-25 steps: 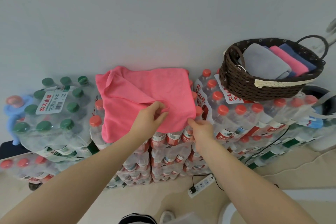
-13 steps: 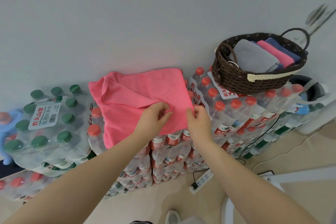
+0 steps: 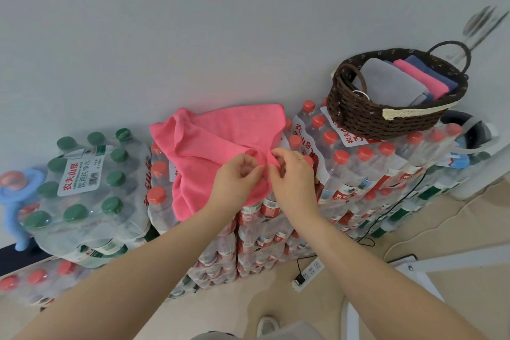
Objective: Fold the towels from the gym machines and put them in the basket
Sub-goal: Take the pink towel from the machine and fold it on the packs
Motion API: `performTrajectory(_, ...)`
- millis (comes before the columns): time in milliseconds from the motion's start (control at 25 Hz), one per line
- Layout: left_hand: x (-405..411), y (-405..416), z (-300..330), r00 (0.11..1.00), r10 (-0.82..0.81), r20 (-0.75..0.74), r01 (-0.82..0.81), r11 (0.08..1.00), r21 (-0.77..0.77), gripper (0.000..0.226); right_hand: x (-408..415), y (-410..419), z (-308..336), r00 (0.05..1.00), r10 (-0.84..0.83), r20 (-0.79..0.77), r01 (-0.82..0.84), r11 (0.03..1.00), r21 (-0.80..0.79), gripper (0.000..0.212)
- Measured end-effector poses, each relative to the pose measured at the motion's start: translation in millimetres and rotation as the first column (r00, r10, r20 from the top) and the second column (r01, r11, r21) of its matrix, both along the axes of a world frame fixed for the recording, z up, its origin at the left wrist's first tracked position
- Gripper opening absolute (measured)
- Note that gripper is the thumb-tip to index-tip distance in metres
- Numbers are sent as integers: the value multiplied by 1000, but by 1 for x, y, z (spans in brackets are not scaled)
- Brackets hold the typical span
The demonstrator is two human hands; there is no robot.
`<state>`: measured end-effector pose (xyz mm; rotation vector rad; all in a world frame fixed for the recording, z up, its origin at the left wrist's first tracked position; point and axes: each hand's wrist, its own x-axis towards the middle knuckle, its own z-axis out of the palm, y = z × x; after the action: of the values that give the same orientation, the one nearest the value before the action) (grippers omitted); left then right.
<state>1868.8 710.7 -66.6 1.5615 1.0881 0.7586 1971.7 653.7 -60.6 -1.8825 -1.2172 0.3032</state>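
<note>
Pink towel (image 3: 218, 143) lies spread on top of the shrink-wrapped packs of red-cap water bottles (image 3: 367, 171), back edge at the wall, front-left part hanging over the stack's front edge. Far-left corner rumpled, a fold ridge running back from it.

L hand (image 3: 234, 179) and R hand (image 3: 292, 174) both at the towel's near-right corner, nearly touching each other. L: thumb + fingers curled, pinching a bunched bit of fabric. R: fingertips pinching the towel edge just beside it, ring visible on one finger. Corner is pulled in toward the middle of the towel, cloth puckered between the two hands.

Dark wicker basket (image 3: 358, 116) sits on the bottle packs at the right end of the stack, well apart from the pink towel. Inside: folded grey towel (image 3: 392, 83), folded pink towel (image 3: 422, 77), folded blue towel (image 3: 433, 69), side by side. Cream lace strip on the front rim.

Left of the stack: pack of green-cap bottles (image 3: 91, 176), lower level. White power strip (image 3: 309, 274) on the floor below the stack's front, black cable running to it.
</note>
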Motion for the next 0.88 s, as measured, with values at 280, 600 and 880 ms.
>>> performTrajectory(280, -11, -12, 6, 997, 19, 72, -10, 993, -116, 13, -16, -4, -10, 990, 121, 78, -128, 988, 84, 26)
performTrajectory(600, -20, -10, 20, 974, 75, 215, -1, 946, -324, 13, -21, -5, -9, 979, 197, 61, -202, 973, 114, 36)
performTrajectory(880, -32, -6, 28, 992, -31, 123, 50, 987, -154, 11, -34, -11, 0, 983, 174, -64, -163, 975, 149, 24)
